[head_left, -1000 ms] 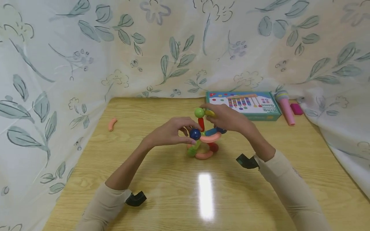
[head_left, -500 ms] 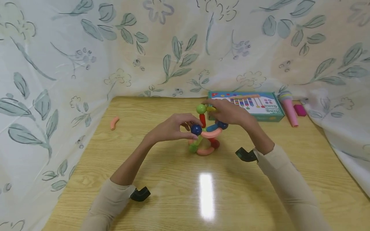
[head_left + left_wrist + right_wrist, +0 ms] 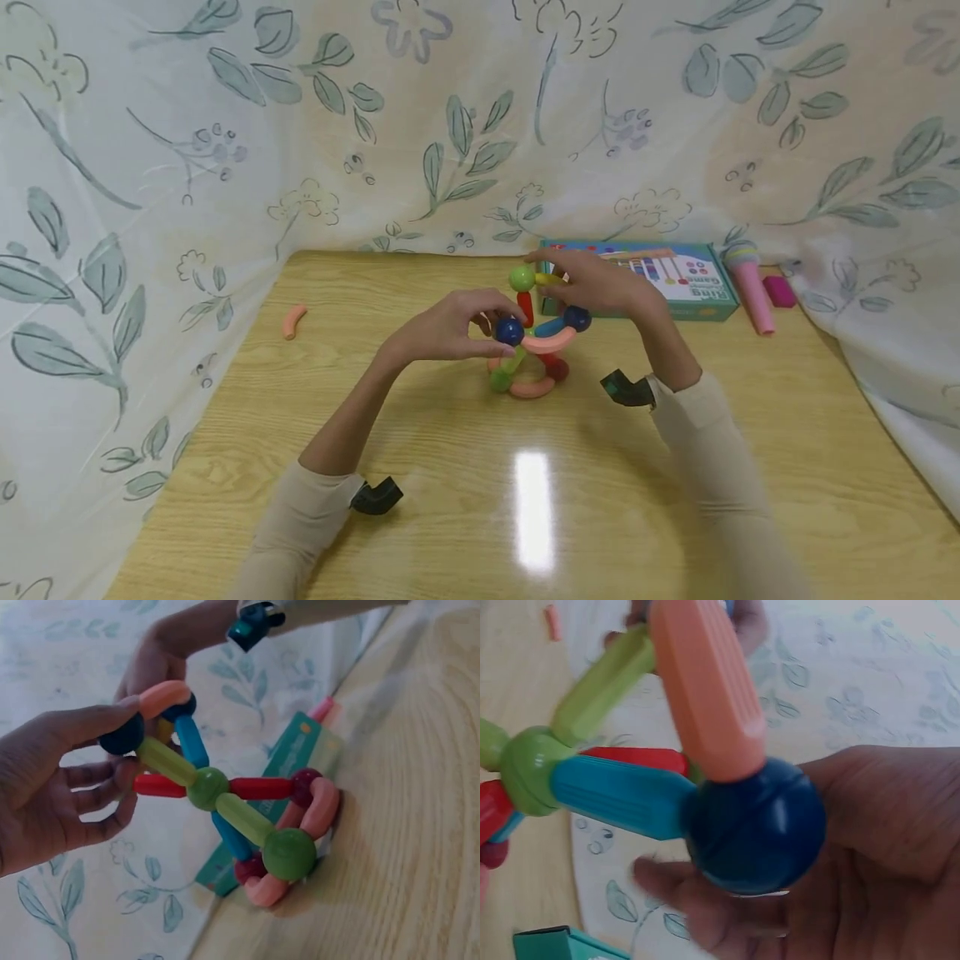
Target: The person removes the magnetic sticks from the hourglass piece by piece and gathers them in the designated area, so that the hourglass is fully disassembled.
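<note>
A structure of coloured sticks and balls stands upright on the wooden table, with a green stick-joint ball [image 3: 208, 788] at its middle. My left hand [image 3: 453, 327] pinches the dark blue ball [image 3: 510, 331] at its upper left. A salmon curved stick [image 3: 550, 342] links that ball to another dark blue ball [image 3: 577, 318]. On top, a red stick [image 3: 525, 308] carries a light green ball [image 3: 522, 277]. My right hand [image 3: 600, 282] pinches a yellow stick [image 3: 549, 279], whose end meets or nearly meets the light green ball. Fingers partly hide the yellow stick.
Behind the right hand lies a teal game box [image 3: 701, 292]. A pink toy microphone [image 3: 752, 296] and a magenta block [image 3: 780, 292] are to its right. One loose salmon curved stick [image 3: 294, 321] rests at the far left. A floral cloth [image 3: 420, 167] hangs behind the table.
The structure and both hands have shifted slightly away from me. My right hand has moved up a little around the yellow stick, and the left keeps its hold on the blue ball.
</note>
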`<state>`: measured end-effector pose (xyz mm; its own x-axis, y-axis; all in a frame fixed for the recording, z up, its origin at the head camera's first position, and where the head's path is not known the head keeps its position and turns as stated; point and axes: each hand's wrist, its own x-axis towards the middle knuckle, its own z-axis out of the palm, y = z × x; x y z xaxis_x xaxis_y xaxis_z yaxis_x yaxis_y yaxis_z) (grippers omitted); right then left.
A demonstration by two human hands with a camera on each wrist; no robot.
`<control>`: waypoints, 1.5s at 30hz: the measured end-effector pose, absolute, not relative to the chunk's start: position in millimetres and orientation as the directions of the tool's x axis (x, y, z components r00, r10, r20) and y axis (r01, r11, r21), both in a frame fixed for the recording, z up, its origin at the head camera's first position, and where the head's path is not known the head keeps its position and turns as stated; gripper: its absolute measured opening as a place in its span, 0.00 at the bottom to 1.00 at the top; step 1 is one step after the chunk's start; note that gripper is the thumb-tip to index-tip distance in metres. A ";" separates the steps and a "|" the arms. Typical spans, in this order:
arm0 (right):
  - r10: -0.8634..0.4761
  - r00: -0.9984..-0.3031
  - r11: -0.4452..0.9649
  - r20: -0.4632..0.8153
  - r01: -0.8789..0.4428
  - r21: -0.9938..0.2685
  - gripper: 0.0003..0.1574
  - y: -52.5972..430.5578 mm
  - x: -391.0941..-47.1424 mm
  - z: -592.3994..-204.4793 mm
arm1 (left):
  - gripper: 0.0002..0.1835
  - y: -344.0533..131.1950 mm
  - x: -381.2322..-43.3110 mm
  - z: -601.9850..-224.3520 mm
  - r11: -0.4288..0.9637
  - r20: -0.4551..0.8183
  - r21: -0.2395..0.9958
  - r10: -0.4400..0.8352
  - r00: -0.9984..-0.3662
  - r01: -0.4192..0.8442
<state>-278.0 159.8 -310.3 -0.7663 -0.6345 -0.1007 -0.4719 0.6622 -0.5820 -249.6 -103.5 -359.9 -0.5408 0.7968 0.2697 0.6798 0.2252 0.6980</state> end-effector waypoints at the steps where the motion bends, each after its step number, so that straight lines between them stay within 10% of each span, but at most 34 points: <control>1: -0.639 -0.761 0.662 -0.111 -0.470 -0.584 0.32 161.1 -278.6 -311.2 | 0.21 -103.6 -249.4 -359.2 0.233 0.258 0.697 0.801 -0.540 0.678; 45: -0.597 -0.796 0.670 -0.100 -0.427 -0.607 0.27 151.7 -273.0 -322.0 | 0.12 -92.4 -240.8 -339.8 0.352 0.175 0.584 0.825 -0.538 0.731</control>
<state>-273.0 151.7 -322.0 -0.7958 -0.5972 -0.0997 -0.4269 0.6702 -0.6071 -240.8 -92.4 -339.8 -0.5375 0.8248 0.1754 0.7313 0.3525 0.5839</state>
